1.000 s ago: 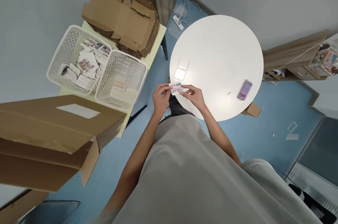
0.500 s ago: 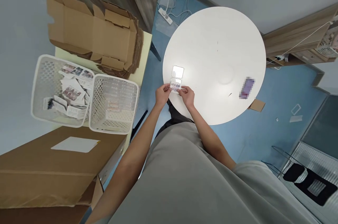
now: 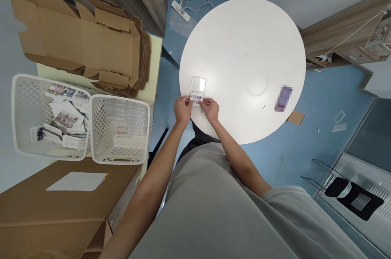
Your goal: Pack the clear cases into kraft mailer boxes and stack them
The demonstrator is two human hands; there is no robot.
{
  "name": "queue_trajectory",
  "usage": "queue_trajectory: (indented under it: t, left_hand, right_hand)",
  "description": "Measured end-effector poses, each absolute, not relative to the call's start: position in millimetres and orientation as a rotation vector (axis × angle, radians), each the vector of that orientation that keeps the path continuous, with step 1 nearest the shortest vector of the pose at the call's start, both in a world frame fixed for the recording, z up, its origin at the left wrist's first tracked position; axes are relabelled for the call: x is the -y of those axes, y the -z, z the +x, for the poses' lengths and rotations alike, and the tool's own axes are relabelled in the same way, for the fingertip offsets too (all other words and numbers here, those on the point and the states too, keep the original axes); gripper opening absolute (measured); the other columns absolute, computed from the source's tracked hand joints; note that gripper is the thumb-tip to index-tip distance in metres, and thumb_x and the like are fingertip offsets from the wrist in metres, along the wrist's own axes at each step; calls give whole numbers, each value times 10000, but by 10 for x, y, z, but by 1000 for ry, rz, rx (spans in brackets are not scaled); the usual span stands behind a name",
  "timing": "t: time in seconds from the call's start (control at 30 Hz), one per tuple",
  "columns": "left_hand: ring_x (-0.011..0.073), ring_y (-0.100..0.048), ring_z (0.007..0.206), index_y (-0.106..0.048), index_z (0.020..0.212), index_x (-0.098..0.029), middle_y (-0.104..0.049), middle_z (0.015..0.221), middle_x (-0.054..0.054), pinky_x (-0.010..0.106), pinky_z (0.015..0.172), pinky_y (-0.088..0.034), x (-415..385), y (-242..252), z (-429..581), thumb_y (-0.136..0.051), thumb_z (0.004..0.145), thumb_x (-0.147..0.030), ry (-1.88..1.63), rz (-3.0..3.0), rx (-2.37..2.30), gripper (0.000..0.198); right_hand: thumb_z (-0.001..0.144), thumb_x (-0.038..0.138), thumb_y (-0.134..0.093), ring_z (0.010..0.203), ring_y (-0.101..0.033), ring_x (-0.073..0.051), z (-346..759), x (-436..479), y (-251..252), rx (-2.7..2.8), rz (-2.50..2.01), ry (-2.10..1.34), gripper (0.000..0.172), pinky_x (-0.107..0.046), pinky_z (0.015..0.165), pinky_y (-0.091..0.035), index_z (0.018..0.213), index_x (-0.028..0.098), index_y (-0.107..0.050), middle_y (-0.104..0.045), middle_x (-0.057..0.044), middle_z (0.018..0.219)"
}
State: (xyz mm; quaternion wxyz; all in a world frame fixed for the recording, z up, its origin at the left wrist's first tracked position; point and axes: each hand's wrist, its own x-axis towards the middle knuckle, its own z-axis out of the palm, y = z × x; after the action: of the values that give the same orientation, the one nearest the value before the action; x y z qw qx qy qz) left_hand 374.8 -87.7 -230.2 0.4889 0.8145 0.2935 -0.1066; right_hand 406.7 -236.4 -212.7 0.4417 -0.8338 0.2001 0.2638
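On the left part of a round white table (image 3: 226,39) lies a small clear plastic box, its lid (image 3: 198,84) swung up away from me. Over the box's near half is a small white card (image 3: 196,97) with rows of purplish, nail-like pieces. My left hand (image 3: 182,110) pinches the card's left edge between thumb and fingers. At its right edge my right hand (image 3: 210,109) does the same, thumb on the card's face. Whether the card lies fully inside the box is too small to tell.
Left of me, a side table (image 3: 155,59) bears flattened cardboard boxes (image 3: 76,39), a white basket (image 3: 18,116) of printed cards and another basket (image 3: 94,128) of clear plastic boxes. A blurred purple item (image 3: 284,98) lies at the table's right. A large carton (image 3: 61,206) stands lower left.
The card has moved slightly away from me and now covers more of the box's near half. Both hands keep their pinch on it. The whole view has shifted a little.
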Motion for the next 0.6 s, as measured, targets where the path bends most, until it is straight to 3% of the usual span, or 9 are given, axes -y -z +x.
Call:
queue_trajectory:
  t: [0.4, 0.6]
  left_hand:
    - [251, -756, 993, -790, 1184, -216, -752, 1201, 105, 398, 977, -641, 923, 2463, 3749, -774, 926, -140, 246, 1990, -738, 269]
    - [256, -763, 1006, -777, 1267, -208, -756, 1262, 123, 424, 1011, -639, 884, 2504, 3802, -788, 902, -129, 228, 2002, -727, 374]
  right_hand:
    - [1021, 407, -725, 843, -699, -190, 3991, 2368, 2269, -430, -2218, -636, 217, -314, 852, -551, 890, 245, -663, -770, -4, 907]
    - [1021, 448, -737, 863, -701, -202, 4039, 2419, 2278, -400, -2232, -622, 223, -332, 886, -572, 979, 233, -695, -772, -22, 936]
